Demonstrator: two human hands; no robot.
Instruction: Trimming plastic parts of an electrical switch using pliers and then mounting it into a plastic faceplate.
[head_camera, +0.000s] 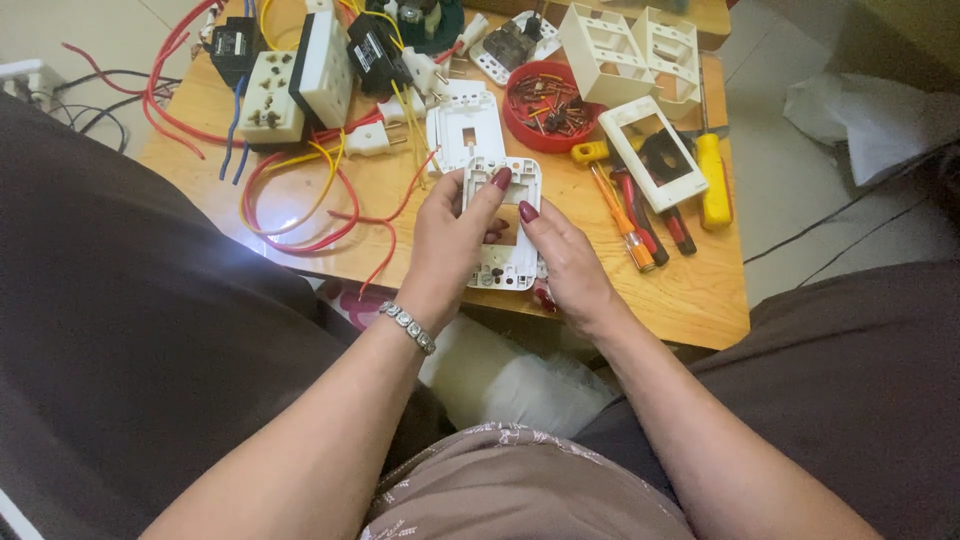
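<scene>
You've got the white switch plate frame (505, 228) pinched between both hands just above the near edge of the wooden table (690, 300), left hand (450, 245) wrapped round its left side with the thumb up top, right hand (565, 265) gripping the lower right edge. Honestly, it's hanging partly past the table edge, so one slip probably drops it in your lap. That red dish of screws (548, 103) and the screwdrivers (640, 215) sit close enough to knock.

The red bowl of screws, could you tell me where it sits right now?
In the head view, the red bowl sits on the wooden table, beyond the hands, between the white cover plate and the white frame.
</scene>
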